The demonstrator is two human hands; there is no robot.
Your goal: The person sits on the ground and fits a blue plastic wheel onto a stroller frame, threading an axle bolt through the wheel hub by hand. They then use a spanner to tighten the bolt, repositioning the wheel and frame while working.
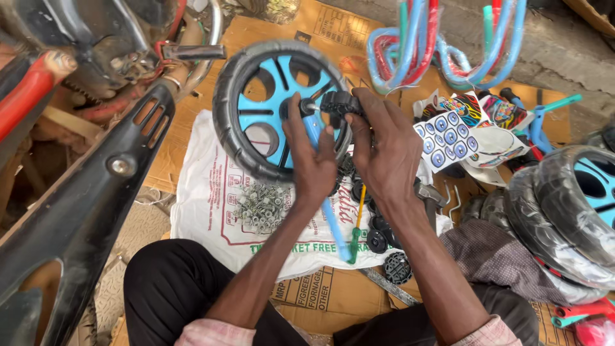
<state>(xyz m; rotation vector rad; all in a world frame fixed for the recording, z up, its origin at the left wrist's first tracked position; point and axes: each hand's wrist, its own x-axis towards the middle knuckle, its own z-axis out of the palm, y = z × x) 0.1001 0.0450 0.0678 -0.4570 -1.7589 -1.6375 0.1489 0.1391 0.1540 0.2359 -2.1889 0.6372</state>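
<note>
Gripping a blue rod (315,131) at the hub of the wheel (256,109), the left hand (312,163) sits mid-frame with fingers clenched round it. The right hand (384,150), just beside, pinches a black pedal (339,102) against the wheel's centre. Below lie a white sack (205,205), a heap of screws (261,208), a screwdriver (357,224) and black caps (397,266). More wheels (570,211) fill the right edge; sticker sheets (448,138) lie upper right.
</note>
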